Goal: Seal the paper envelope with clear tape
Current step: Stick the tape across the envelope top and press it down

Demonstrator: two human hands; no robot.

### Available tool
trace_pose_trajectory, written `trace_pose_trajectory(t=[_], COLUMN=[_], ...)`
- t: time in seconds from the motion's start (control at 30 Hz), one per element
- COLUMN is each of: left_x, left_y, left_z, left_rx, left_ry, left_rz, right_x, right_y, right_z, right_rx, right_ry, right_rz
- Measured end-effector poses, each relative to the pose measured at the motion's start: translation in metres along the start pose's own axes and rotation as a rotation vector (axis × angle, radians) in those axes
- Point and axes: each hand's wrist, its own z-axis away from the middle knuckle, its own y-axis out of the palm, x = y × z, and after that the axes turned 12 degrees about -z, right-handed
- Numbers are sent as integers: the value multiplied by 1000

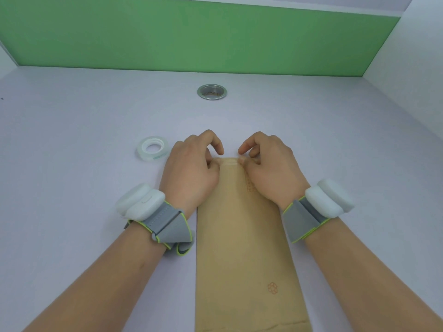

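Envelope [242,236] is laid flat at the table's [72,140] near edge | far flap is pressed by left hand [191,173] and right hand [271,173], fingers curled, so tape sticks | tape roll [153,149] is left just beside.

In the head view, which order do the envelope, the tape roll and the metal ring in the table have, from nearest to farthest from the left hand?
From the left hand:
1. Envelope: under the hand, touched at its far end.
2. Tape roll: just left of the hand, on the table.
3. Metal ring: farther back, set into the table.
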Motion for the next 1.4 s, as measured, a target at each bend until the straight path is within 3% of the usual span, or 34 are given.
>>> trace_pose_trajectory(t=[0.37, 0.87, 1.4], left_x=[-5, 0, -1], left_y=[-2, -6, 1], left_z=[2, 2, 0], left_rx=[-8, 24, -15], left_ry=[-30, -54, -31], left_rz=[-24, 19, -98], right_x=[2, -1, -1], right_y=[14, 6, 7], right_z=[1, 4, 2], right_rx=[-75, 56, 40], right_ry=[-62, -119, -88], right_rz=[182, 231, 181])
